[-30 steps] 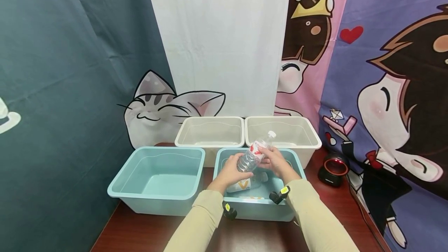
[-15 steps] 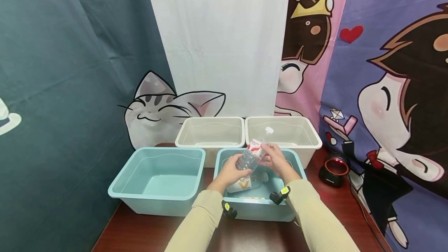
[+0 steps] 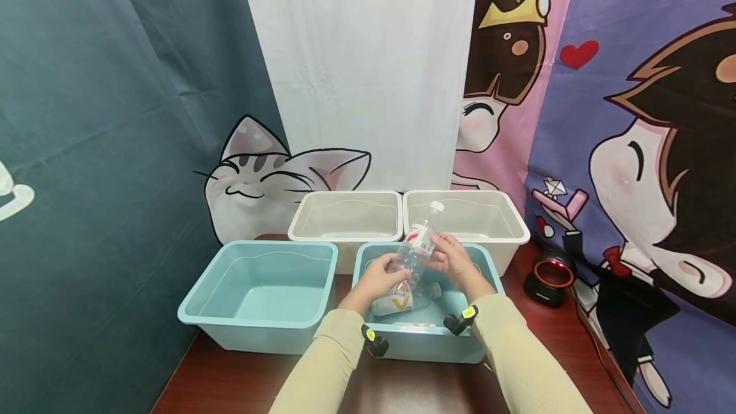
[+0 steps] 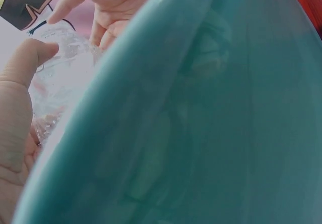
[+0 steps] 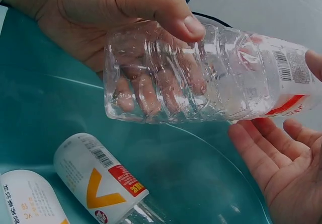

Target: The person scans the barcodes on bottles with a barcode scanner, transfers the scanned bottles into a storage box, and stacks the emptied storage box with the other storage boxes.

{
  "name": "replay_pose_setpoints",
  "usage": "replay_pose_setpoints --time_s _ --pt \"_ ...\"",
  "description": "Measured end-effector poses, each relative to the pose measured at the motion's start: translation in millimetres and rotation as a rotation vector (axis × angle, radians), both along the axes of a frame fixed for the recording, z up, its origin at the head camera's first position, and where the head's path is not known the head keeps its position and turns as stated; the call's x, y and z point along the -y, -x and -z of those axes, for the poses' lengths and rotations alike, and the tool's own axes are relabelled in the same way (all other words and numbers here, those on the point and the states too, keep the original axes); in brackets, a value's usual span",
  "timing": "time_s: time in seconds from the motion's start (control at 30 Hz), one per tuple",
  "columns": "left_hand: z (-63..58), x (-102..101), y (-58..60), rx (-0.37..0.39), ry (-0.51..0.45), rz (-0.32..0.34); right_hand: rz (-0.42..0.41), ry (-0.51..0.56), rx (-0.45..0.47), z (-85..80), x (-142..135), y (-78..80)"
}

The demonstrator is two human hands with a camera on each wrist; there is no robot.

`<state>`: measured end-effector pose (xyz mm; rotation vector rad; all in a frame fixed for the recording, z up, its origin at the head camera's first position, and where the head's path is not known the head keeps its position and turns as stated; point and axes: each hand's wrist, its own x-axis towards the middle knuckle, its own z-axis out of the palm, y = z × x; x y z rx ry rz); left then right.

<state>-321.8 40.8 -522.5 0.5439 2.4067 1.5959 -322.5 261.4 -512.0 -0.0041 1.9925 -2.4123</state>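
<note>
Clear bottle (image 3: 418, 239) is up over the right blue tub (image 3: 425, 345), left hand (image 3: 374, 281) fingers clamped round its base, right hand (image 3: 455, 265) fingers closed at its label; I'd say midway, bottle not set down, two more bottles (image 5: 100, 178) waiting inside.

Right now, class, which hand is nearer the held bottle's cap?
Right. The right hand is at the label, below the cap; the left hand holds the bottle near its base, farther away.

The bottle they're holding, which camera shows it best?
The right wrist view: the bottle is large, its barcode clear. The head view shows it smaller, cap included. The left wrist view shows it pale, partly behind a blue bin.
</note>
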Motion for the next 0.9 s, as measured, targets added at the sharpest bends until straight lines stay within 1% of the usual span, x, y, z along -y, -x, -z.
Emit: replay_pose_setpoints --time_s 0.1,0.2,0.27,0.4,0.5,0.63,0.73,0.8,0.9 --pt "-1.8 0.4 -0.9 0.027 -0.03 0.031 -0.004 0.013 -0.008 -0.8 0.2 -0.5" --pt "-3.7 0.3 -1.6 0.05 -0.047 0.049 -0.009 0.015 -0.012 -0.8 0.3 -0.4" --pt "-4.6 0.4 -2.0 0.061 -0.052 0.054 -0.003 0.019 -0.009 -0.3 0.3 -0.1" --pt "-4.7 0.6 -2.5 0.076 -0.052 0.057 0.003 -0.007 -0.008 0.4 -0.2 -0.4" --pt "-3.2 0.4 -2.1 0.081 -0.07 0.049 0.013 -0.028 -0.01 -0.1 0.1 -1.2" --pt "-2.5 -0.5 -1.9 0.085 -0.13 0.043 0.04 -0.036 -0.003 -1.3 1.2 -2.0" --pt "-2.6 -0.9 -1.6 0.086 -0.147 0.033 0.062 -0.043 -0.002 -1.4 1.8 -1.6" --pt "-1.9 -1.0 -1.0 0.074 -0.13 0.015 0.078 -0.05 0.002 -1.3 2.3 -1.0" --pt "-0.7 -1.0 -0.2 0.03 -0.09 -0.013 0.089 -0.06 0.01 -0.8 2.5 0.3"
